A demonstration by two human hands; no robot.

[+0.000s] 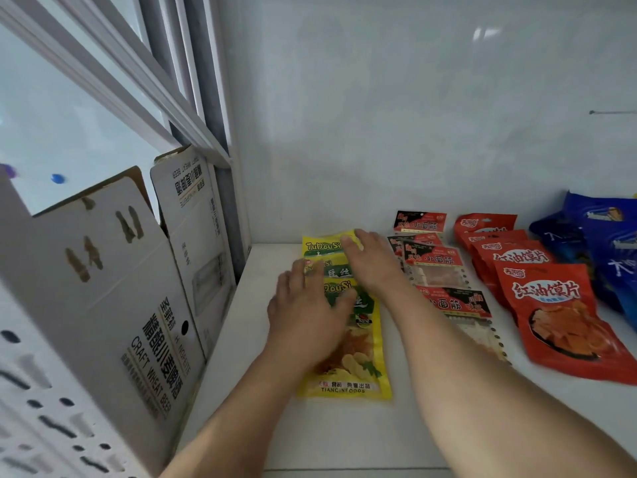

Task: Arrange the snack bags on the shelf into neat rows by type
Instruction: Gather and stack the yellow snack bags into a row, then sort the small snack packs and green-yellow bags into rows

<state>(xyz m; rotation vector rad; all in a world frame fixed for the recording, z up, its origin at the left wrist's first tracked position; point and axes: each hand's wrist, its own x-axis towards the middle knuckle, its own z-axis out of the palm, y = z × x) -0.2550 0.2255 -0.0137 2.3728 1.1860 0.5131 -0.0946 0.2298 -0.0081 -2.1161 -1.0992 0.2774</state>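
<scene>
Both hands lie flat on a row of yellow snack bags (348, 367) that runs from near to far along the left part of the white shelf (344, 436). The bags overlap like shingles, the nearest one lying fully in view with its printed foot toward the camera, the farthest one (322, 243) close to the back wall (413, 115).

The left hand (306, 312) rests palm down on the middle of the row, its fingers straight and spread, its grip open and curled round nothing. The right hand (374, 263) reaches farther in and presses on the far bags, fingers likewise straight, its grip open too; its fingertips touch the farthest yellow bag.

Just right of the yellow row lies a second row of red-and-black packets (436, 267) with clear windows, also overlapping from near to far; the right forearm passes over the nearest of them. Right of that is a row of red bags (555, 305), the nearest the largest in view and tilted slightly. At the far right, dark blue bags (606, 243) are piled against the back wall, partly cut off by the frame edge.

On the left, beside the shelf, stand white cardboard boxes (144, 305) with black print, tilted. Behind them is a window frame (138, 84). At the near left corner is a white perforated panel (41, 408).
</scene>
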